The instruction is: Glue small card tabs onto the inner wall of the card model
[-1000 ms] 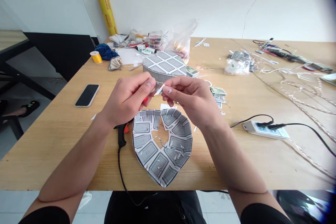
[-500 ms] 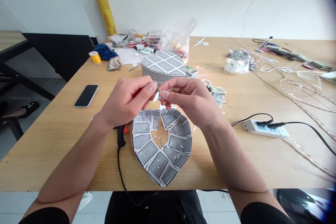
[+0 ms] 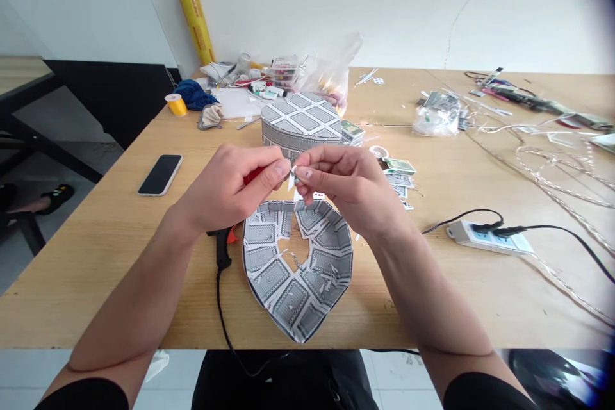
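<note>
Both hands meet above the far rim of a leaf-shaped tray made of playing cards (image 3: 291, 298). A small white paper piece (image 3: 291, 180) is pinched between the fingertips of my left hand (image 3: 243, 182) and my right hand (image 3: 336, 179). Something red shows inside my left hand, mostly hidden by the fingers. Behind the hands stands a card-covered box (image 3: 302, 116) with a diamond-patterned top. A black glue gun (image 3: 223, 250) with a red trigger lies left of the tray, its upper part hidden under my left hand.
A phone (image 3: 161, 174) lies at the left and a power strip (image 3: 490, 238) at the right. Loose cards (image 3: 400, 179) sit beyond my right hand. Yellow tape (image 3: 176, 104), a yellow roll (image 3: 195, 24), plastic bags (image 3: 436, 114) and tangled wires (image 3: 542, 160) are farther back.
The small paper piece has turned from slanted to more upright between the fingertips. Both hands have shifted very slightly; the tray and box stay put.
</note>
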`<state>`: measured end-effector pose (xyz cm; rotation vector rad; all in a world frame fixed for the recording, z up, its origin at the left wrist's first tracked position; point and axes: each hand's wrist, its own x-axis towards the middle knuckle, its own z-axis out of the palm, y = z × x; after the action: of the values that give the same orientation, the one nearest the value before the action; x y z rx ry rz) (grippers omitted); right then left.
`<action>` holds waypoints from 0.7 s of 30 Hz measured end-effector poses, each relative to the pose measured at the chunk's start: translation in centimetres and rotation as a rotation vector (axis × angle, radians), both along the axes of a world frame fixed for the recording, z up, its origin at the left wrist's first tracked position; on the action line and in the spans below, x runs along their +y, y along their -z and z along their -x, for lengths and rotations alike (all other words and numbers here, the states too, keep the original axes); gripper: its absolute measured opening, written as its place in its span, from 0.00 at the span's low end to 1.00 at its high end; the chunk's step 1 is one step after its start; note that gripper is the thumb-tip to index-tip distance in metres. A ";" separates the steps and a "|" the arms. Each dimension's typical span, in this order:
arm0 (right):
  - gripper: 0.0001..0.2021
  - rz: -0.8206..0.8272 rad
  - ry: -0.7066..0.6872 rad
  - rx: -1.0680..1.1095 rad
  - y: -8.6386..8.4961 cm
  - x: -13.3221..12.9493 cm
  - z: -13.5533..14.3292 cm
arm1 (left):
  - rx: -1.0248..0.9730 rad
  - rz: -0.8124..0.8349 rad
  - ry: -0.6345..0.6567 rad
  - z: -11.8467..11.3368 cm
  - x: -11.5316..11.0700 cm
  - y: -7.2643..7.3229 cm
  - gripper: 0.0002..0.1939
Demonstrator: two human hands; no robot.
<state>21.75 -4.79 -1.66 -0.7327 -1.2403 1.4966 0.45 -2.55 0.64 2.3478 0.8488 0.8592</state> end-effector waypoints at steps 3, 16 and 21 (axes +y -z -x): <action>0.11 -0.003 0.002 -0.017 -0.1 -0.1 0.1 | -0.016 0.028 -0.019 -0.1 -0.2 0.0 0.21; 0.11 -0.051 0.072 0.000 0.3 0.0 0.2 | 0.033 0.067 0.066 0.2 -0.1 -0.3 0.22; 0.11 -0.049 0.070 -0.016 0.2 -0.1 0.2 | -0.051 0.101 0.044 0.3 -0.1 0.0 0.22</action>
<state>21.52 -4.86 -1.85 -0.7493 -1.2471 1.4008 0.14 -2.68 0.68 2.2390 0.7975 0.8350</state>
